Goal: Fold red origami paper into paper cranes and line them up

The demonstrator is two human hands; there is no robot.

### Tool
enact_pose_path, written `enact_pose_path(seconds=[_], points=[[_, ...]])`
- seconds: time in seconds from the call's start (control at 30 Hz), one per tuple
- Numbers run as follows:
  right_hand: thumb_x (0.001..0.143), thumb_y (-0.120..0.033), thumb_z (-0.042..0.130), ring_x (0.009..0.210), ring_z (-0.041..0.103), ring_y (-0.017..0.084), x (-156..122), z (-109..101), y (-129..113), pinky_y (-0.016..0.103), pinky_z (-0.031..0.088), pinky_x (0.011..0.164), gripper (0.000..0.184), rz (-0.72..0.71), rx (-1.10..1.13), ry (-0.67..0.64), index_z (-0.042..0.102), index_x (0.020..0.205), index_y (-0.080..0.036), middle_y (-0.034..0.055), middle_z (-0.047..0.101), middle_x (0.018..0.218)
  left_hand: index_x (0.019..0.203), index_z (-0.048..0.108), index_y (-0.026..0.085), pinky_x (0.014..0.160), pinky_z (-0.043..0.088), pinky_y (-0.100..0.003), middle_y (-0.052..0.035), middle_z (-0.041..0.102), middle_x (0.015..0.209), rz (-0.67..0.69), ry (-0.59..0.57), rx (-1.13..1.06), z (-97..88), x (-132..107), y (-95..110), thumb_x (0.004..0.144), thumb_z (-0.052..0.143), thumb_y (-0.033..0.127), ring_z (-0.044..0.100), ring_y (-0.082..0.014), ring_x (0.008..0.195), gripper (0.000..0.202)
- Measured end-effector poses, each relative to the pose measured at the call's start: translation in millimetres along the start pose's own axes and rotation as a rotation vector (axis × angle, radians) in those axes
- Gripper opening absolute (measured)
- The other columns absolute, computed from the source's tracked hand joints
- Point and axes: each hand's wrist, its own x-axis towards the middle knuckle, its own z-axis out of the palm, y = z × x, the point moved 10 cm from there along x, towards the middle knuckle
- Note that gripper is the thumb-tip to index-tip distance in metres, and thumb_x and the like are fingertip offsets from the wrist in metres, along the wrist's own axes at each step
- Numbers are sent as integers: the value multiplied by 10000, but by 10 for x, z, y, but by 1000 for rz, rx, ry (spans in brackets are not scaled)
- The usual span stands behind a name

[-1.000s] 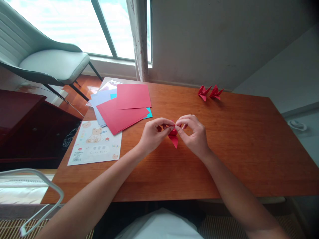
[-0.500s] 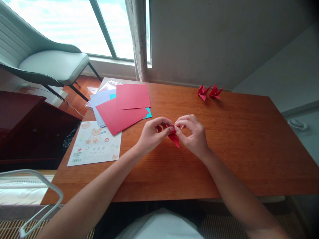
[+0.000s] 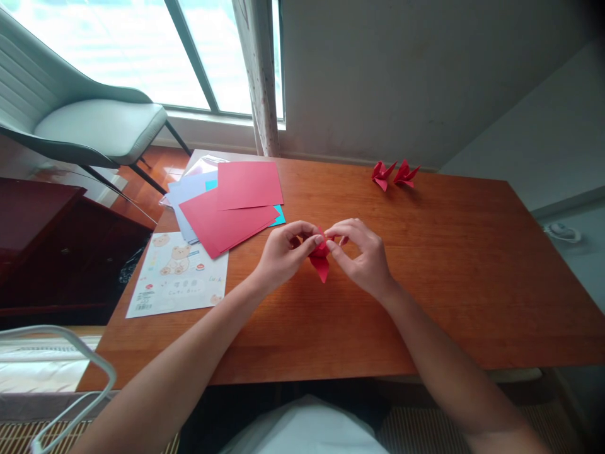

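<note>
Over the table, the left hand and the right hand are pinching the folded paper, so uneven pulling could be tearing its creases.

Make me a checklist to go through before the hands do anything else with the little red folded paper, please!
1. Left hand pinching the red folded piece: ok.
2. Right hand gripping it too: ok, its fingertips meet at the piece's upper part.
3. Every crease sharp: cannot tell, the hands cover part of the piece.
4. Two red folded shapes out of the way: ok, they sit near the far edge of the wooden table, apart from both hands.
5. Loose red sheets neatly stacked: not ok, they overlap at different angles, with a corner over the bear-picture sheet.
</note>
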Motion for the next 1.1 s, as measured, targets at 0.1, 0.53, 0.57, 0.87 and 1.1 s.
enact_pose_path(seconds=[0.1,0.53,0.57,0.87,1.1], points=[[906,-195,605,873,639,180,4,-29,110,326,527,735,192,99,82,20,649,1087,-242,32,685,978,808,640,154,575,429,-214,-6,611,717,2,59,-4,-79,9,-12,843,700,371,521,-102,616,227],[902,-223,624,759,613,174,-16,74,286,319,513,677,57,150,83,18,673,873,-230,23,675,842,862,659,167,648,463,-226,-33,675,835,20,48,1,-85,29,-35,866,678,406,596,-131,726,240],[899,-218,625,765,613,176,-13,63,288,319,513,676,57,146,79,22,675,875,-230,24,675,845,875,667,166,641,459,-226,-37,681,836,32,41,15,-81,31,-18,865,678,404,596,-133,725,238],[879,-180,628,796,602,188,-7,48,228,323,511,678,78,72,4,12,685,883,-234,29,675,864,806,737,178,587,400,-236,-46,711,802,167,33,178,-98,23,75,830,685,234,548,-128,669,80],[893,-183,611,813,601,196,-1,69,145,346,522,723,81,38,-32,15,667,907,-240,35,657,871,769,727,189,576,381,-228,-32,702,765,190,52,246,-115,0,160,850,678,248,551,-123,662,112]])
